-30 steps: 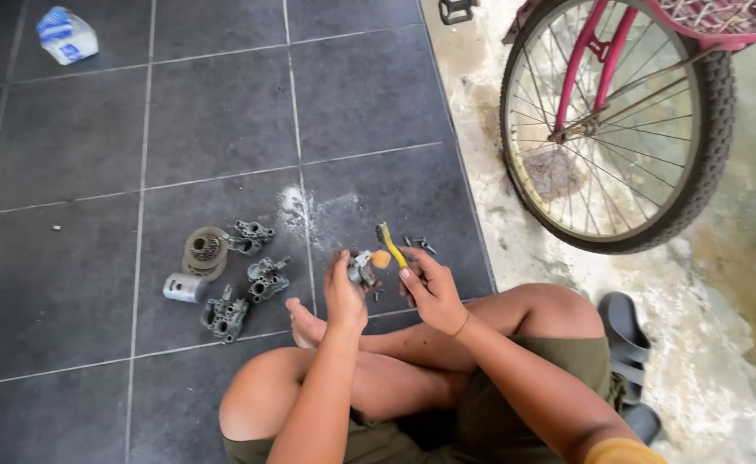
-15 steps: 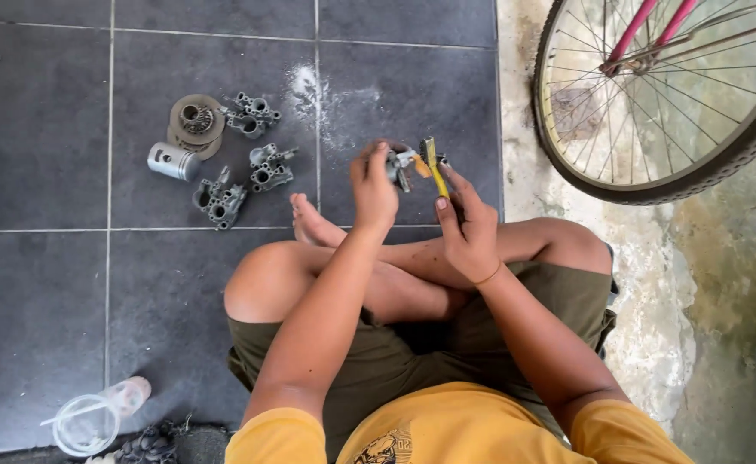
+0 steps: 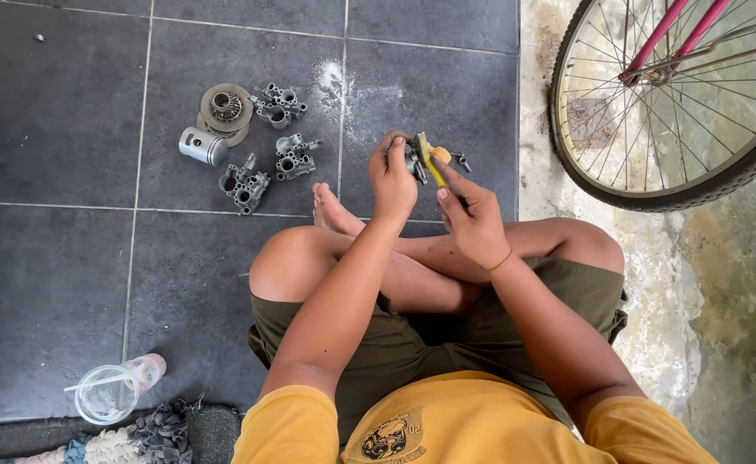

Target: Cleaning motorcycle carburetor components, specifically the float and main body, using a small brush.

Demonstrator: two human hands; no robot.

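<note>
I sit cross-legged on a dark tiled floor. My left hand (image 3: pixel 392 176) grips a small grey metal engine part (image 3: pixel 414 158) held above my feet. My right hand (image 3: pixel 472 215) holds a yellow-handled tool (image 3: pixel 429 163) whose tip rests against that part. Another small dark metal piece (image 3: pixel 462 160) shows just right of the tool; whether it lies on the floor I cannot tell.
Several grey metal engine parts (image 3: pixel 249 185) lie on the tiles to the left, with a round disc part (image 3: pixel 226 107) and a silver cylinder (image 3: pixel 203 145). White powder (image 3: pixel 335 82) dusts the floor. A bicycle wheel (image 3: pixel 670 103) stands at right. A clear plastic cup (image 3: pixel 107 393) and rag mat (image 3: pixel 159 430) sit near my left side.
The camera has tilted down toward my lap, so my shirt and the cup come into view. Both hands stay on the part and tool.
</note>
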